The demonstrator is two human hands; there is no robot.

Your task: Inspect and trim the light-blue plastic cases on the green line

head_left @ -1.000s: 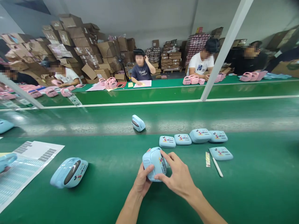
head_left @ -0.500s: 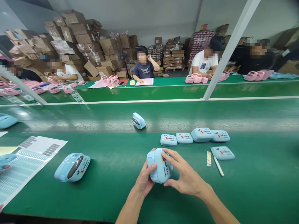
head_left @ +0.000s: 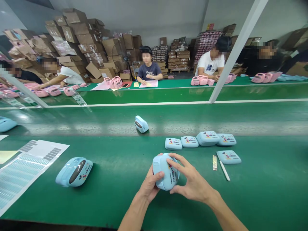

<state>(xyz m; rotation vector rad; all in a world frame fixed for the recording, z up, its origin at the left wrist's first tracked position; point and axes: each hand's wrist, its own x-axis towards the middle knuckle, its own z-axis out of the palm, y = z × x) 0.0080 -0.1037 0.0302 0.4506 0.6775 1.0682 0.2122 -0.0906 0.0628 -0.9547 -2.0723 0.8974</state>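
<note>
Both my hands hold a light blue plastic case (head_left: pixel 165 171) with a Mickey print, tilted above the green bench. My left hand (head_left: pixel 151 183) grips its left side, the thumb lying across the front. My right hand (head_left: pixel 191 178) curves around the right side, with fingers on top and the thumb near the lower edge. The case's underside is hidden. Past my hands lies a row of light blue printed covers (head_left: pixel 173 144). Right of them are a single printed cover (head_left: pixel 228 157), a white pen-like tool (head_left: pixel 225 171) and a small pale strip (head_left: pixel 214 162).
A blue case with a handle and dark window (head_left: pixel 74 171) stands at left, beside a printed sheet (head_left: pixel 36 166). A similar blue case (head_left: pixel 141 124) sits on the shiny belt (head_left: pixel 96 125). Several co-workers sit opposite with pink cases (head_left: pixel 115 82); a slanted white post (head_left: pixel 237 54) rises at right.
The held case has shifted slightly right; my grip looks the same. At far left, a hand with a blue item has left view. Opposite, one co-worker lowered a raised hand; another stretched out an arm.
</note>
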